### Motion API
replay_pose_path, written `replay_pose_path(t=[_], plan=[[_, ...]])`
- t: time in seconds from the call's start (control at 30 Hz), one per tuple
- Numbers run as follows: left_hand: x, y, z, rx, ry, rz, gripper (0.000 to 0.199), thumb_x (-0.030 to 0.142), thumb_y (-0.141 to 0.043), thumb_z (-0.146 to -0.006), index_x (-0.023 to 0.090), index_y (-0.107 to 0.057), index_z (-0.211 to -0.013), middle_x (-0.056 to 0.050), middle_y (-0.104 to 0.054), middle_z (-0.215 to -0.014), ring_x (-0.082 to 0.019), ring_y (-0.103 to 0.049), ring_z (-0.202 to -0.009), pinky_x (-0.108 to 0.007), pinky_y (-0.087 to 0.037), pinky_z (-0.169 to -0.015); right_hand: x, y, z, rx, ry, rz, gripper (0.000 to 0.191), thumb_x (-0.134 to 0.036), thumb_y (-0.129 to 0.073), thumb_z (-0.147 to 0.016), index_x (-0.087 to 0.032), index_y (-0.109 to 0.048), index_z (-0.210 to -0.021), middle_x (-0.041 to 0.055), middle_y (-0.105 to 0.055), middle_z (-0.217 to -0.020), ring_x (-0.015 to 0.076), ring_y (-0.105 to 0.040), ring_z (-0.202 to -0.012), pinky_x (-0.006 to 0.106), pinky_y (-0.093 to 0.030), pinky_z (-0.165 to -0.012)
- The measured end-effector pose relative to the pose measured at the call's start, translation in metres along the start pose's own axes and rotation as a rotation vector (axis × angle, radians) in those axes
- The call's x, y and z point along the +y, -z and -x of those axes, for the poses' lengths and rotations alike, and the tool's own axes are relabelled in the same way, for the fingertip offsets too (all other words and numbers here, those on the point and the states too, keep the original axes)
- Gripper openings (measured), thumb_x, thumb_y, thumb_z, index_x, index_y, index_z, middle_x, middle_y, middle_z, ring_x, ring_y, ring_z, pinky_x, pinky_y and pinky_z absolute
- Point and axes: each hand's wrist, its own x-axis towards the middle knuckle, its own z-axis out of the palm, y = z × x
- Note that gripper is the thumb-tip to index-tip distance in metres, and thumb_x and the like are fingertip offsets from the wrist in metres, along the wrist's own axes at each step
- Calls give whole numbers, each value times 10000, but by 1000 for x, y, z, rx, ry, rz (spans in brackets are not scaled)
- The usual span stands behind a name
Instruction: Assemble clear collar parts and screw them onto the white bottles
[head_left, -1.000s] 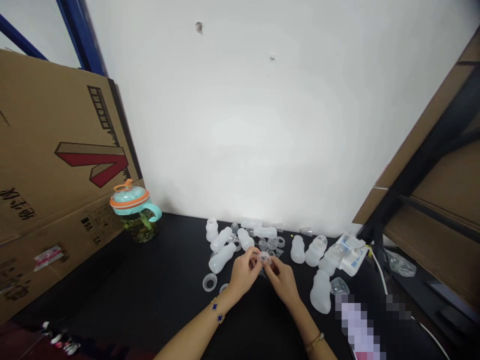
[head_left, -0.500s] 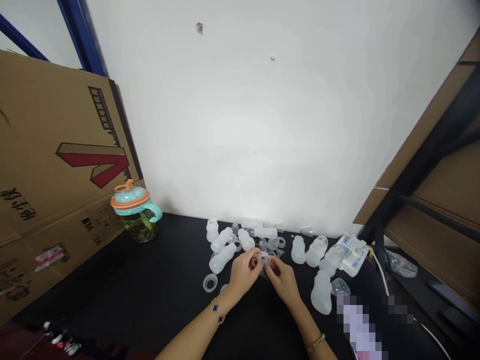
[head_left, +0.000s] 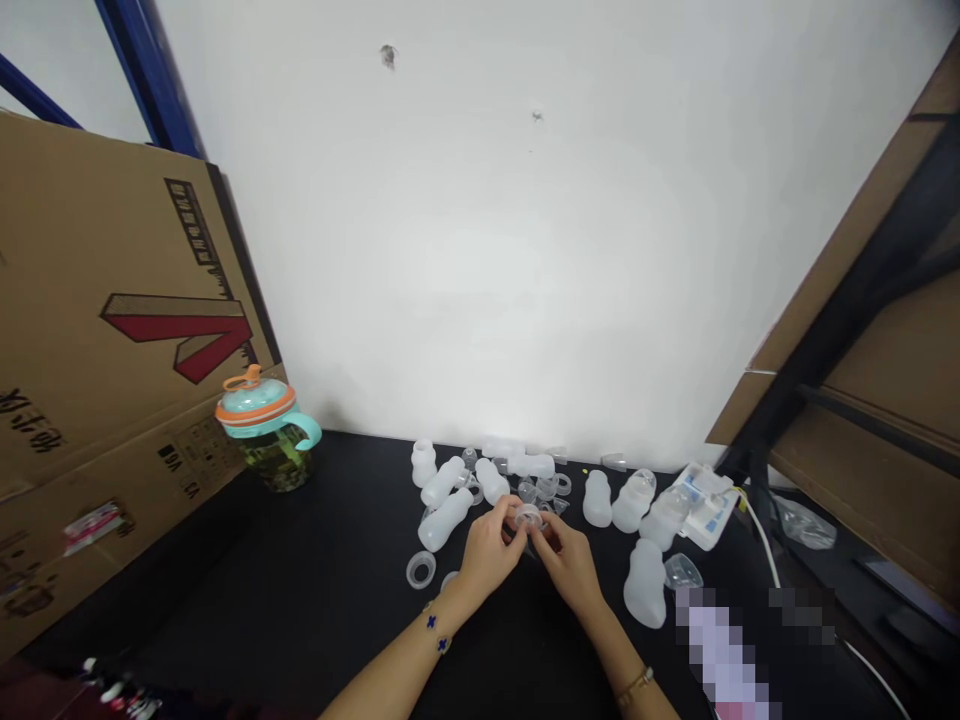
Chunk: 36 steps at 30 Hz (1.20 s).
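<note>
Both hands meet over the black table around a translucent bottle collar ring (head_left: 529,515). My left hand (head_left: 489,545) pinches its left side, and my right hand (head_left: 564,553) grips the right side with thumb and fingers. What sits inside the ring is too small to make out. Just beyond the hands lie clear nipples and loose rings (head_left: 546,489). A white baby bottle (head_left: 445,519) lies left of my left hand, with a separate collar ring (head_left: 421,570) in front of it. Another ring (head_left: 449,580) is partly hidden by my left wrist.
Several bottles, one of them (head_left: 645,583) nearest, stand or lie at the right beside a clear cap (head_left: 683,572) and a white box (head_left: 703,507) with a cable. A lidded jug (head_left: 266,430) stands at the left by a large carton (head_left: 112,300). A white wall (head_left: 480,250) closes the back.
The view has shifted slightly. Both hands stay on the collar ring, which now tilts a little differently between the fingers.
</note>
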Motion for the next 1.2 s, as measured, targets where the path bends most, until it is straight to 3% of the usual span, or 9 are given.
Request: replay_pose_path(t=[0.37, 0.6, 1.2], plan=[[4, 2, 0, 1, -12, 3, 181, 238, -573, -870, 241, -577, -1051, 9, -712, -834, -153, -664, -729, -226, -509, -601, -4, 3, 0, 1, 5, 1, 396, -493, -459, -977, -185, -702, -1029, 3, -624, -634, 156, -552, -546, 230, -390, -530], [1, -1, 1, 20, 5, -13, 141, 256, -564, -889, 234, -591, -1025, 33, -680, -749, -130, -627, -619, -217, -465, -579, -3, 3, 0, 4, 3, 5, 381, -489, -479, -972, -185, -703, -1023, -8, -614, -622, 150, -559, -549, 222, -375, -520], [2, -1, -1, 14, 46, 0, 133, 256, -576, -867, 233, -592, -997, 47, -663, -714, -121, -584, -551, -222, -430, -560, -3, 3, 0, 14, 9, 20, 399, -514, -491, -957, -184, -713, -976, -22, -552, -563, 134, -492, -496, 226, -338, -498]])
